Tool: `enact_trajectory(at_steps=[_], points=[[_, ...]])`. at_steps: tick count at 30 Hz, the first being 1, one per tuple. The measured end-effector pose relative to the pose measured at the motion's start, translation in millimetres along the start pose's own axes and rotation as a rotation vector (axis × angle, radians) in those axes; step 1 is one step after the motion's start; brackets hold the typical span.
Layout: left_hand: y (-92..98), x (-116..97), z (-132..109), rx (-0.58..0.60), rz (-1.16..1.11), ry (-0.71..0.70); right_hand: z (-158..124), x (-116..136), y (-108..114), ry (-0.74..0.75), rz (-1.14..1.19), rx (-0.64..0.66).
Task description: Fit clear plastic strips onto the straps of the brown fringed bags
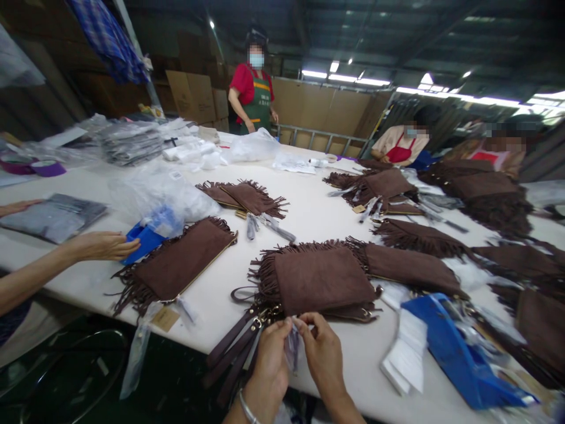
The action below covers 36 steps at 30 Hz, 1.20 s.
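At the near table edge, my left hand and my right hand meet, fingers pinched together. Between them hangs a strap in a clear plastic sleeve, gripped by both. Just beyond lies a stack of brown fringed pouches, its fringe toward the far and left sides. Several brown wrist straps with metal clasps dangle over the table edge, left of my left hand. To the right of my right hand lies a pile of white paper slips.
A blue bin with small items stands at the right. On the left, a co-worker's hand touches another blue bin beside a brown pouch. More fringed pouches and plastic bags cover parts of the white table. Other people are across it.
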<state>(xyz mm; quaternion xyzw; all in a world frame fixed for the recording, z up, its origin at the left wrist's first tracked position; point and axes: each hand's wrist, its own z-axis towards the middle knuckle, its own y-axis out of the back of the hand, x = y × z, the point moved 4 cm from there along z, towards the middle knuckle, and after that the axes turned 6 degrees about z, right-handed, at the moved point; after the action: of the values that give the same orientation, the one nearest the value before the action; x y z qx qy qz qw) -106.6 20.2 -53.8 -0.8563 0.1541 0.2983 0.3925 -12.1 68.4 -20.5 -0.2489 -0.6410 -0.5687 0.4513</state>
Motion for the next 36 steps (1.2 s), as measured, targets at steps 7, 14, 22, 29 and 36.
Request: enact_trajectory(at_steps=[7, 14, 22, 29, 36], points=[[-0.6, 3, -7, -0.104, -0.008, -0.026, -1, -1, 0, 0.004, 0.152, 0.128], [-5.6, 2, -11, -0.136, -0.048, -0.040, -6, -9, 0, -0.056, 0.246, 0.165], [1.6, 17, -4, -0.130, -0.168, 0.102, -1, -24, -3, -0.148, 0.409, 0.154], [-4.4, 12, -8, -0.158, -0.151, 0.310, 1, -21, -3, -0.310, 0.696, 0.259], [-5.8, 10, -8, -0.132, -0.119, 0.380, 3, -21, 1, -0.271, 0.683, 0.278]])
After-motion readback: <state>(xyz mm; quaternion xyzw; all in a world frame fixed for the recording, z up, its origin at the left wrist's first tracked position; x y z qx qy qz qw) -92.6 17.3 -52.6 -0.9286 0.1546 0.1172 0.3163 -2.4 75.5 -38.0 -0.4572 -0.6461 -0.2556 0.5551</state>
